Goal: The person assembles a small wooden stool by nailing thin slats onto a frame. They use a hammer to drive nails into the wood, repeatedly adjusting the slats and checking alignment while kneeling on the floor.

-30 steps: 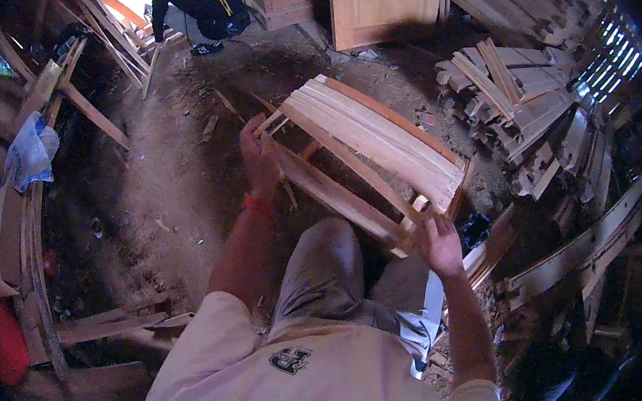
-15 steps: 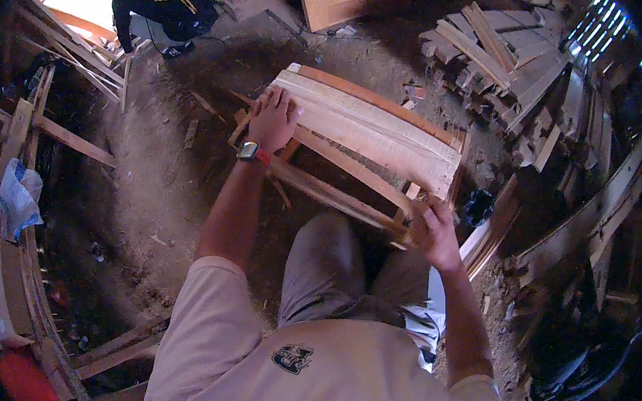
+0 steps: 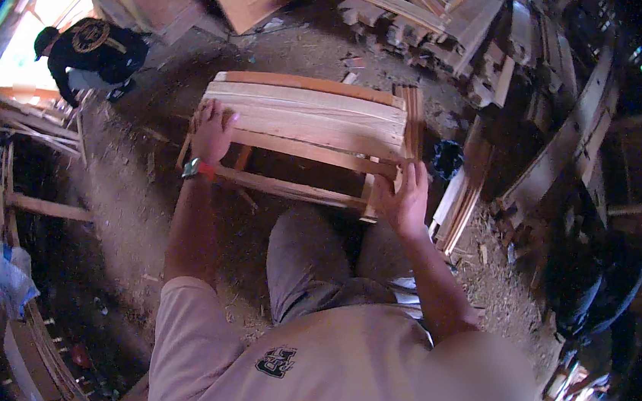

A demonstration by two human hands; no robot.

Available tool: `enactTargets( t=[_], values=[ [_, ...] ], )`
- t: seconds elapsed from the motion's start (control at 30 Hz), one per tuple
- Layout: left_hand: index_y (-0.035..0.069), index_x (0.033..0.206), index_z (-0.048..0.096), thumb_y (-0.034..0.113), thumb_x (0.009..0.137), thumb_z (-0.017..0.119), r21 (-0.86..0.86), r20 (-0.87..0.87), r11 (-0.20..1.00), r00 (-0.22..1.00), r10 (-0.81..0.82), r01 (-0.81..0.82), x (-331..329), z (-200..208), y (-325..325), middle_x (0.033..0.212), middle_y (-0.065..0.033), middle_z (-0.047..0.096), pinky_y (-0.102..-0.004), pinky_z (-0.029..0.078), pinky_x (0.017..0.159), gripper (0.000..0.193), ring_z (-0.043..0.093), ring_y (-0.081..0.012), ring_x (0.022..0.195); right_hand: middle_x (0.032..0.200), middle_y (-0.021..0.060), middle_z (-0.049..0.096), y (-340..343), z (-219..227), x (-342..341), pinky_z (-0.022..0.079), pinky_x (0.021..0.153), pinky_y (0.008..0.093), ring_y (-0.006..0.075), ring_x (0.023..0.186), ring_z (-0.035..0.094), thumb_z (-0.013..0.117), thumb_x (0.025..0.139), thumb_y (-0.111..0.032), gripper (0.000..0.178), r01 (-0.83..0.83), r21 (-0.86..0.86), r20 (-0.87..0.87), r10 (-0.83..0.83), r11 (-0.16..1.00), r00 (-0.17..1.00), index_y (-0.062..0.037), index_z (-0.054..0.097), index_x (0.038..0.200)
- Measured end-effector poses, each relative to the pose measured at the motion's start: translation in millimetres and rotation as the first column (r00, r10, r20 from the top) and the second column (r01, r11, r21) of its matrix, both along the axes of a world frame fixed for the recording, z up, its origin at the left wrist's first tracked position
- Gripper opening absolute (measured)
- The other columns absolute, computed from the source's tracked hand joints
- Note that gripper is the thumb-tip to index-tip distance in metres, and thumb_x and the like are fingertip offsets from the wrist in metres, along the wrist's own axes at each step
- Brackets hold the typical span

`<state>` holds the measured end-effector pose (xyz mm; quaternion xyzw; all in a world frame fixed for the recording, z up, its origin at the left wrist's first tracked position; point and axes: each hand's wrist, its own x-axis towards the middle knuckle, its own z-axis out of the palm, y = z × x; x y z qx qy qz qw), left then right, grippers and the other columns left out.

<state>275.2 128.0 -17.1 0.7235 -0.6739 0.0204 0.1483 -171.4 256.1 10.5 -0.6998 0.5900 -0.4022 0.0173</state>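
Observation:
In front of my knees stands a small wooden bench-like frame (image 3: 299,191) with pale slats (image 3: 306,111) across its top and a reddish-brown board (image 3: 308,86) along the far edge. My left hand (image 3: 210,136), a watch on its wrist, lies with fingers stretched over the left end of the slats. At the right front corner, my right hand (image 3: 407,196) grips the end of a narrow wooden slat (image 3: 302,151). This slat runs along the near side of the others, with an open gap between it and the front rail. My right fingertips partly hide its end.
A person (image 3: 93,58) in dark clothes crouches at the far left by a bright opening. Stacked boards (image 3: 427,34) fill the far right. Long planks (image 3: 463,190) lie right of the frame, near a dark bag-like object (image 3: 447,158). A plastic bag (image 3: 15,277) hangs at the left.
My view has turned, so the frame appears farther left and more level. The narrow slat's right end now lies closer to the other slats. Both hands remain at the frame.

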Motion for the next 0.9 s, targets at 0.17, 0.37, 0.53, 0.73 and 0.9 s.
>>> enactTargets(
  t=[0.17,0.37,0.53,0.73,0.9],
  values=[
    [0.005,0.153,0.045,0.058,0.101,0.049,-0.076,-0.007,0.997,1.000,-0.021,0.020,3.4,-9.1,-6.9,0.161,-0.0201,0.038,-0.0505,0.019,0.125,0.074,0.032,-0.0381,0.150,0.096,0.0153,0.065,-0.7,-6.2,-2.3,0.055,0.076,0.0409,0.0284,0.084,0.065,0.088,0.074,-0.021,0.052,0.091,0.189,0.264,-0.140,0.978,0.954,0.0005,0.062,0.113],
    [0.001,0.161,0.021,0.063,0.101,0.046,0.099,0.059,0.991,0.995,0.082,-0.087,1.1,-6.3,-8.4,0.167,-0.0221,0.021,-0.0525,0.014,0.126,0.090,0.020,-0.0419,0.154,0.094,0.0155,0.070,-3.6,-9.9,-2.3,0.057,0.070,0.0413,0.0306,0.080,0.070,0.087,0.076,-0.024,0.049,0.097,0.250,0.298,-0.172,0.963,0.939,-0.0015,0.064,0.113],
    [0.000,0.163,0.004,0.068,0.101,0.041,0.267,0.071,0.957,0.993,0.097,-0.113,1.8,4.3,-15.5,0.170,-0.0231,0.009,-0.0531,0.011,0.126,0.099,0.011,-0.0413,0.156,0.099,0.0182,0.071,1.3,-3.1,-1.3,0.058,0.075,0.0495,0.0401,0.087,0.071,0.084,0.080,-0.027,0.043,0.102,0.210,0.217,-0.149,0.972,0.965,-0.0072,0.065,0.113],
    [-0.001,0.163,0.004,0.071,0.099,0.040,0.272,0.149,0.952,0.984,0.102,-0.139,31.7,-24.1,-25.5,0.171,-0.0226,0.007,-0.0521,0.009,0.127,0.102,0.009,-0.0394,0.158,0.098,0.0176,0.071,-1.1,-2.3,-2.9,0.057,0.073,0.0486,0.0388,0.086,0.071,0.083,0.082,-0.024,0.036,0.057,0.146,0.189,-0.084,0.988,0.978,-0.0066,0.066,0.108],
    [-0.002,0.161,0.016,0.063,0.103,0.041,0.059,0.068,0.986,0.986,0.152,-0.156,4.5,-18.7,-11.1,0.167,-0.0250,0.019,-0.0538,0.013,0.126,0.091,0.019,-0.0398,0.155,0.090,0.0166,0.071,-2.5,8.6,-1.2,0.057,0.069,0.0428,0.0332,0.078,0.072,0.084,0.080,-0.024,0.039,0.071,0.221,0.279,-0.133,0.973,0.951,-0.0024,0.065,0.106]
  ],
)
